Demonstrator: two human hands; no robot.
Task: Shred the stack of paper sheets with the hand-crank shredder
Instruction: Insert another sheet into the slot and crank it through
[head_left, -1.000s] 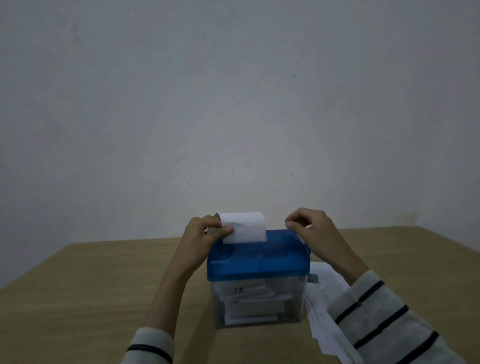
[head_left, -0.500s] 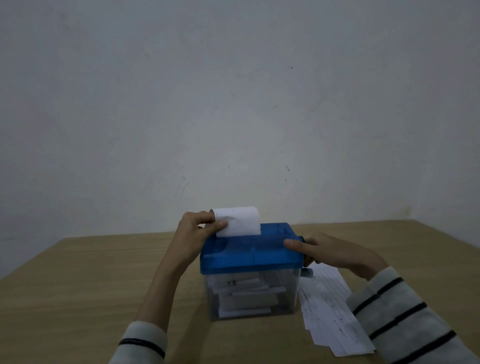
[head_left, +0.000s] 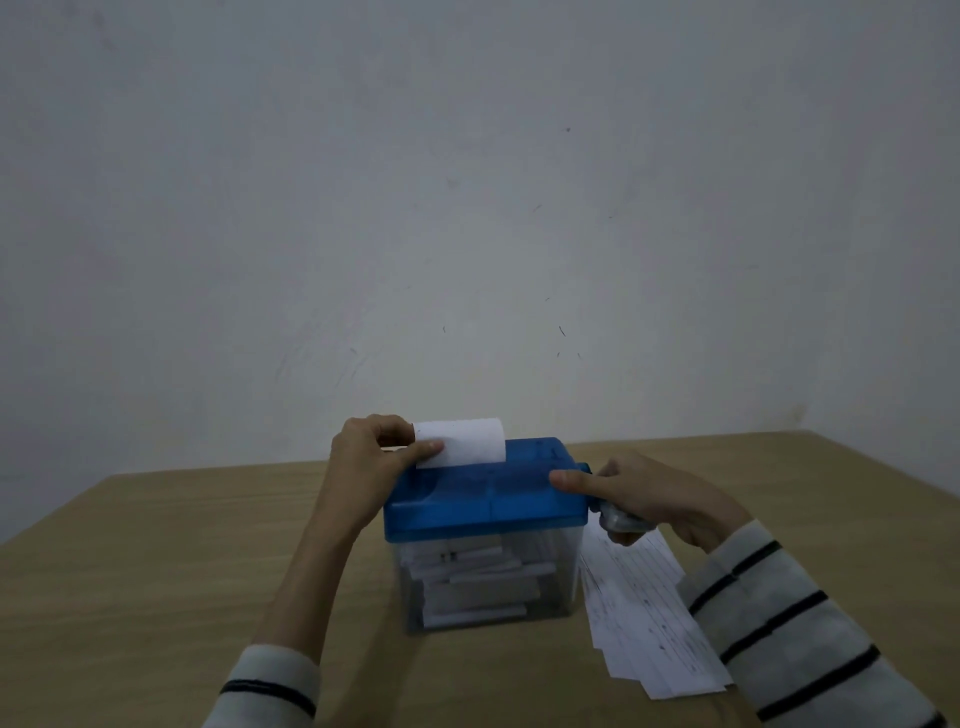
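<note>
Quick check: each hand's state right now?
Left hand: pinching the paper sheet.
Right hand: gripping the crank handle, thumb on the shredder lid.

left hand (head_left: 371, 470) pinches sheet (head_left: 462, 441) | right hand (head_left: 654, 496) grips crank (head_left: 618, 519)

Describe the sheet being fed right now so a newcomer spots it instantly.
On the wooden table stands a shredder with a blue lid. The sheet rises curled from its top slot, pinched by the left hand; unlike the printed stack lying flat, it looks blank.
</note>
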